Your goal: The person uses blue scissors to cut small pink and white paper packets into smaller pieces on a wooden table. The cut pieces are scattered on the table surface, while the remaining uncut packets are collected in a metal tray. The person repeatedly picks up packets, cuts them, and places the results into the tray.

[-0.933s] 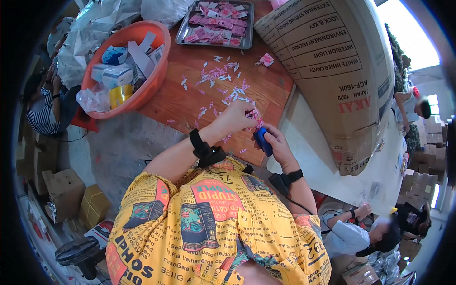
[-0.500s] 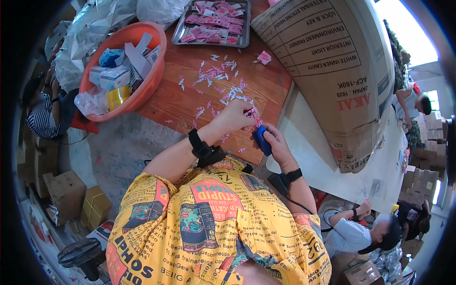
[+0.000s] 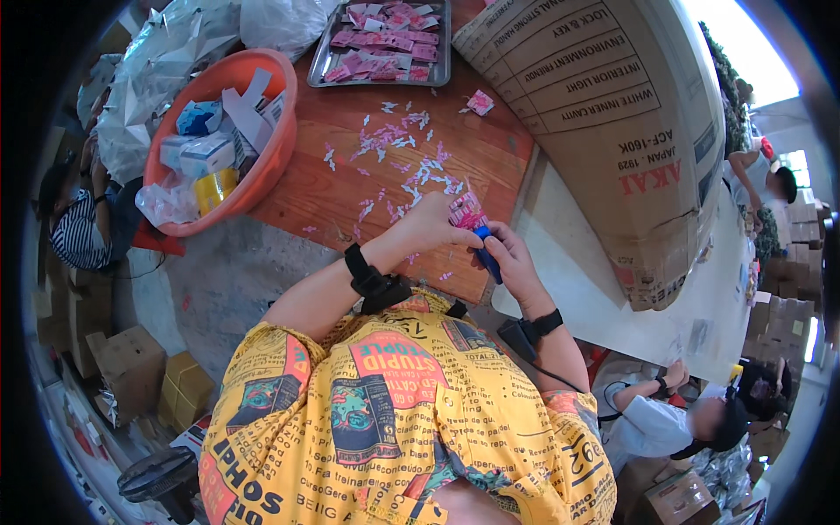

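Over the front part of the brown wooden table [image 3: 293,194], my left hand [image 3: 430,224] is closed on a small pink printed packet [image 3: 467,210], which sticks up past the fingers. My right hand [image 3: 516,260] is wrapped round a blue hand tool [image 3: 489,254], whose exact kind I cannot make out. The tool's upper end meets the packet's lower edge beside my left thumb. Small pink and white paper scraps [image 3: 398,138] lie strewn over the wood beyond my hands. Farther off lies a single pink packet [image 3: 479,102].
A metal tray [image 3: 444,52] of pink packets sits at the far side. To the left stands an orange basin [image 3: 286,131] holding boxes and yellow tape. A large cardboard carton [image 3: 560,83] leans over the right side, above a pale surface [image 3: 560,289]. Other people are around.
The packet now shows more of its printed face above my left fingers. The blue tool has tilted and sits partly behind my right fingers. The view has shifted slightly.
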A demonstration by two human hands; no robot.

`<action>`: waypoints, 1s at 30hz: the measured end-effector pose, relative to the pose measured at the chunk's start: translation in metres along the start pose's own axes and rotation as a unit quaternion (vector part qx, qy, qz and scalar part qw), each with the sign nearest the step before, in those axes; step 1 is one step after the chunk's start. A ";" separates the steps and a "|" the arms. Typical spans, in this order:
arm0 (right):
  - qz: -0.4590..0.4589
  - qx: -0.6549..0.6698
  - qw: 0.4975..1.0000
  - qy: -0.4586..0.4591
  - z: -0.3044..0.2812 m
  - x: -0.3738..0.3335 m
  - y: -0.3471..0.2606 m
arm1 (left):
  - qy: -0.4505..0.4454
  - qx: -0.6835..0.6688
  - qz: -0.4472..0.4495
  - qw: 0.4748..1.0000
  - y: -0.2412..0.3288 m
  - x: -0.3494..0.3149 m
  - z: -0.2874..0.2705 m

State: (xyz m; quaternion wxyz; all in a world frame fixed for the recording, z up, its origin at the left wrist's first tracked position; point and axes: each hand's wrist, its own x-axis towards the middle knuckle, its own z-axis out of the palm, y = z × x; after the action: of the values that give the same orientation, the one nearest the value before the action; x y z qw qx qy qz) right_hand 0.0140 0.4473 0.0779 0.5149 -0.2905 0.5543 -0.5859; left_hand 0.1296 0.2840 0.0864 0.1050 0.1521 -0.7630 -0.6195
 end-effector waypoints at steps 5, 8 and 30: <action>0.011 -0.035 0.999 -0.004 0.001 0.003 0.007 | -0.004 -0.055 -0.035 0.998 -0.013 -0.005 0.006; 0.043 -0.042 0.998 -0.010 -0.002 0.011 0.015 | -0.020 -0.046 -0.063 0.997 -0.016 -0.004 0.003; 0.038 -0.036 0.961 0.270 -0.041 0.075 0.065 | -0.093 0.059 -0.128 0.986 -0.083 0.110 -0.026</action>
State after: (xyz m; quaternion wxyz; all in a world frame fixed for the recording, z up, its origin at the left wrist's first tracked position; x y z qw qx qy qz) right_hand -0.0278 0.4022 -0.0101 0.3575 -0.1182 0.7040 -0.6022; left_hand 0.0449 0.2055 0.0081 -0.0554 0.1961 -0.7791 -0.5929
